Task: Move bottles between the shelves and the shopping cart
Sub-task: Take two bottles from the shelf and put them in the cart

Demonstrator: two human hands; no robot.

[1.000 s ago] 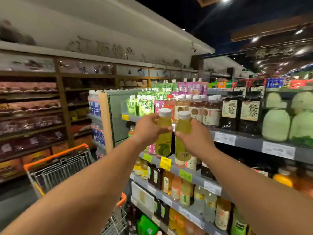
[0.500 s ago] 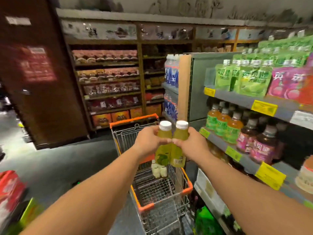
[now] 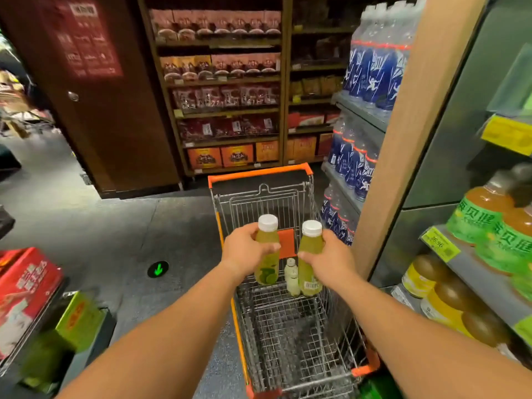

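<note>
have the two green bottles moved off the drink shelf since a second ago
Yes. Both bottles, left and right, went from the shelf front to above the shopping cart.

price tag (image 3: pixel 444 245) txt blurred, cart (image 3: pixel 288 378) btm cropped

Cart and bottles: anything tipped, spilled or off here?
Nothing stands out. Left hand and right hand each hold a capped green bottle () upright above the cart. Small pale bottles inside the cart stand upright; no spill visible.
</note>
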